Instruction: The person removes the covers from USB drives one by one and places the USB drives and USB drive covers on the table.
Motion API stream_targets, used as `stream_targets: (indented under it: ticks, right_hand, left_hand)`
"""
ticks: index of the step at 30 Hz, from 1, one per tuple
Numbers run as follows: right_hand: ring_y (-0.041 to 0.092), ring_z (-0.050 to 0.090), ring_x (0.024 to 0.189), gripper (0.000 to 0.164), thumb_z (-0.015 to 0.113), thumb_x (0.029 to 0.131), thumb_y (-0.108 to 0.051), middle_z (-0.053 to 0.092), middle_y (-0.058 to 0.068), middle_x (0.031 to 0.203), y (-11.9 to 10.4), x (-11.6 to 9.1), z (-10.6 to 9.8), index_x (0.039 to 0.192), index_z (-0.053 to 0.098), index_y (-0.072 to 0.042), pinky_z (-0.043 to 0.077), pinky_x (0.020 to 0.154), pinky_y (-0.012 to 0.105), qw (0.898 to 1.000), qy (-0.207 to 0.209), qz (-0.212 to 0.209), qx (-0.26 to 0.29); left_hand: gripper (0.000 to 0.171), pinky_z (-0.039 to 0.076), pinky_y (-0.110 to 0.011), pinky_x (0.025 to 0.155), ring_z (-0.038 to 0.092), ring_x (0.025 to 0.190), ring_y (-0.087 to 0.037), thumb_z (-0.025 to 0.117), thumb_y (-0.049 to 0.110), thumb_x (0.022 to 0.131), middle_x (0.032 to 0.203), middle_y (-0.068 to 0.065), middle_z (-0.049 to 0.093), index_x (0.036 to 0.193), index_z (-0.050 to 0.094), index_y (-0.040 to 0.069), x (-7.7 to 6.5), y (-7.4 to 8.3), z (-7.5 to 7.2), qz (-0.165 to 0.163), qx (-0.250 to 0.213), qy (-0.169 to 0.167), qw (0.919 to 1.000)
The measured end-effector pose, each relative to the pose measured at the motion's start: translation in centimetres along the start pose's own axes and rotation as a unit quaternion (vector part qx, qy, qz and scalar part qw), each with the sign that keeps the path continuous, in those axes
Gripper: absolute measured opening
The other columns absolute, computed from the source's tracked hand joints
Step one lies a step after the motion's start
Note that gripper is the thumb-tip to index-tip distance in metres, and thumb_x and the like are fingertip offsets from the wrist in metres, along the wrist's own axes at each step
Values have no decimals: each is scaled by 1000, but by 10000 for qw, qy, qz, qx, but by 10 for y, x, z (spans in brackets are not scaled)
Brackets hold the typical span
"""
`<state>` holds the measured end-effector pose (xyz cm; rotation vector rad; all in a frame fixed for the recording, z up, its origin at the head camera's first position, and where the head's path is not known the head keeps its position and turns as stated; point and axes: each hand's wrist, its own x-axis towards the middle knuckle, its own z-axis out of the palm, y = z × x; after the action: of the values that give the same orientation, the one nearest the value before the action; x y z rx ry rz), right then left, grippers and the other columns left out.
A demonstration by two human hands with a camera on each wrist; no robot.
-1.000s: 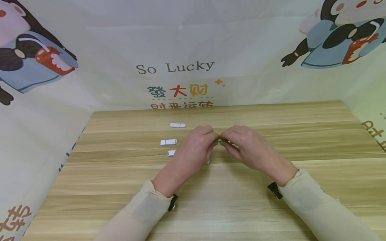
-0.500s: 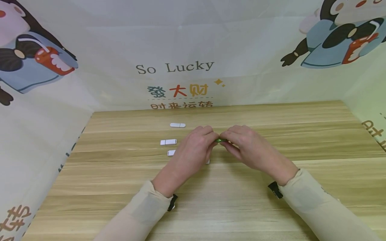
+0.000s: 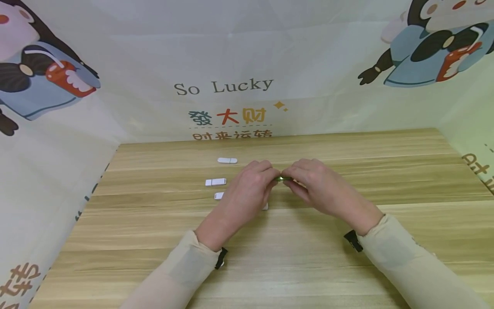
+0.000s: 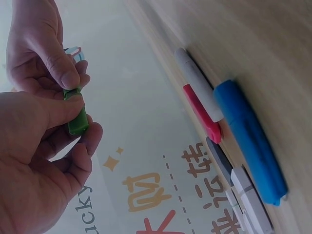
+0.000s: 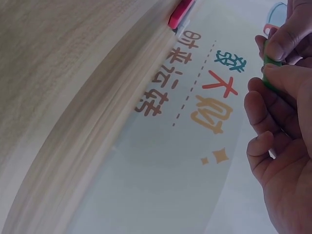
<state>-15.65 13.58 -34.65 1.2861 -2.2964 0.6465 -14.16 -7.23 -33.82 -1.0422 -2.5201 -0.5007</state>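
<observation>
My left hand and my right hand meet above the table, pinching opposite ends of a small green USB stick. In the left wrist view, the left thumb and fingers grip one end of the green body, while the right thumb presses the other end. Fingers hide much of it. Past the left hand lie white USB sticks: a rounded one, a square-ended one and one partly covered. A blue one and a red one show in the left wrist view.
The pieces rest on a wood-grain table. A printed cloth backdrop rises behind and at both sides. A light grey stick and a dark grey one lie near the blue one in the left wrist view.
Both hands keep their pinch on the green USB stick, almost still. It has risen very slightly in the head view and now shows a brighter glint.
</observation>
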Motion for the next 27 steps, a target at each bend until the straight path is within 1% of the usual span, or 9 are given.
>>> stream_targets:
  ticks: [10, 19, 22, 27]
  right_hand:
    - [18, 67, 86, 15, 75, 87, -6, 71, 3, 95, 3, -1, -3, 101, 73, -4, 53, 78, 33, 9999, -65, 8, -79]
    - [19, 67, 86, 14, 76, 86, -5, 72, 3, 94, 9, -6, -9, 99, 72, -4, 53, 79, 36, 9991, -153, 351, -204]
    - [18, 67, 84, 14, 76, 85, -5, 71, 3, 93, 11, -9, -13, 99, 72, -4, 54, 77, 34, 9988, -122, 427, -200]
    - [15, 64, 78, 12, 75, 86, -4, 69, 2, 88, 13, -14, -20, 96, 69, -6, 53, 70, 30, 9976, -151, 651, -197]
  left_hand:
    - [10, 47, -21, 75, 54, 83, -13, 67, 8, 94, 90, 3, 60, 103, 72, 6, 1, -2, 2, -71, 3, -66, 10000]
    - [10, 48, -21, 76, 55, 86, -12, 67, 9, 94, 92, 4, 60, 103, 71, 7, 3, -5, 0, -334, -28, -252, 9991]
    - [9, 47, -21, 75, 54, 85, -12, 65, 9, 96, 90, 4, 59, 102, 71, 8, 6, -6, 0, -403, -54, -356, 9985]
    - [9, 46, -20, 75, 53, 83, -11, 64, 11, 97, 87, 5, 57, 102, 71, 8, 16, -9, -1, -491, -76, -493, 9976]
